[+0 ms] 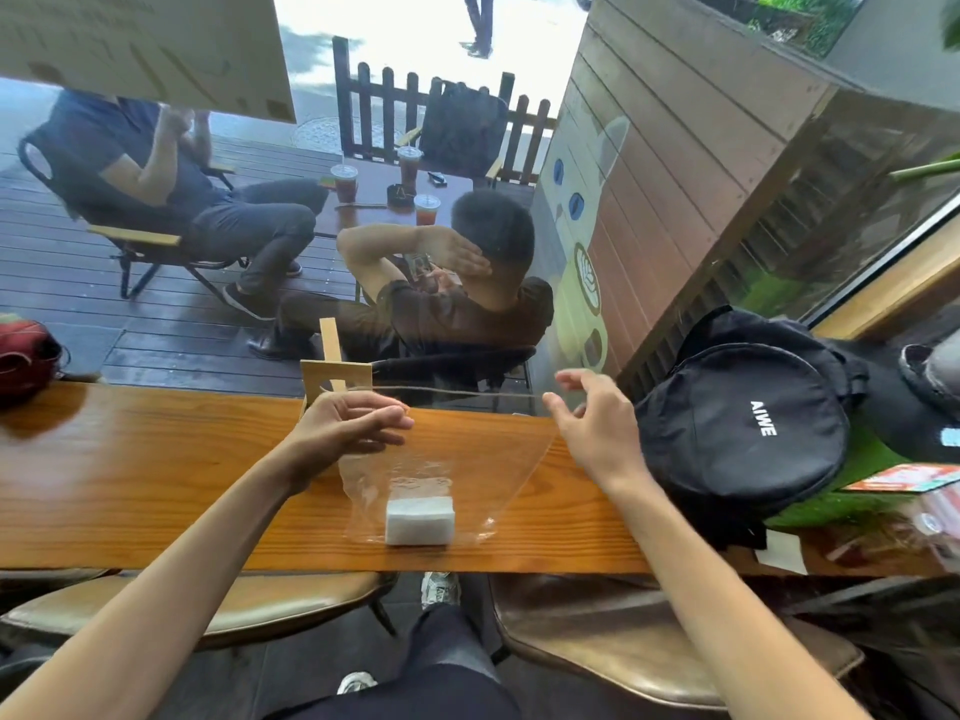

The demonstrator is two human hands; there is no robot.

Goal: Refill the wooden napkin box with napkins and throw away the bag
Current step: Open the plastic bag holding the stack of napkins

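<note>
A clear plastic bag [467,459] stands open on the wooden counter [156,459], its top edge stretched between my two hands. A white stack of napkins [420,519] lies at the bottom of the bag, resting on the counter. My left hand [353,423] pinches the bag's left top edge. My right hand [587,423] holds the right top edge, fingers loosely curled. The light wooden napkin box [337,374] stands at the counter's far edge, just behind my left hand and partly hidden by it.
A black round backpack [737,423] sits on the counter right beside my right hand. A red bag [26,361] lies at the far left. Brown stools [597,631] stand under the counter. A window directly ahead shows people seated outside.
</note>
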